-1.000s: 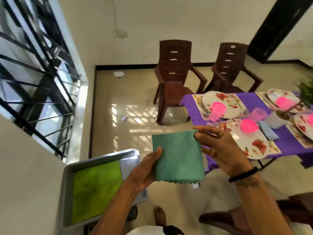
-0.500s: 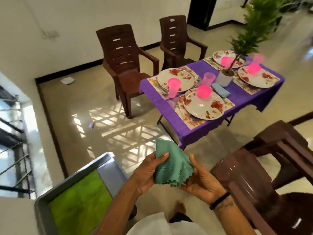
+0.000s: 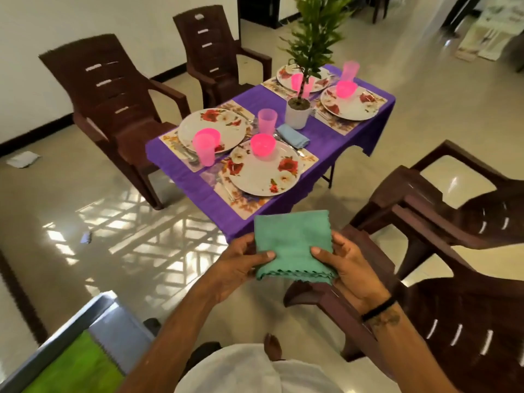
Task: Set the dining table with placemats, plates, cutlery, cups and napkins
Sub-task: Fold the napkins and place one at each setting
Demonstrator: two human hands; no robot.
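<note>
Just short of the purple-covered bench (image 3: pixel 286 109), both hands, left (image 3: pixel 241 262) and right (image 3: pixel 344 260), pinch a folded green napkin (image 3: pixel 292 243) by its sides, held flat in the air, thumbs on top, above the nearest brown chair (image 3: pixel 425 251).

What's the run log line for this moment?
phase: napkin placement | left hand + right hand: grip folded green cloth napkin | purple-clothed table: folded blue napkin placed

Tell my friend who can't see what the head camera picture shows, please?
Two hands, left hand and right hand, hold a folded green napkin by its sides, just before a purple-covered table. The table has four flowered plates, pink cups, a blue napkin and a potted plant; brown chairs stand around.
</note>
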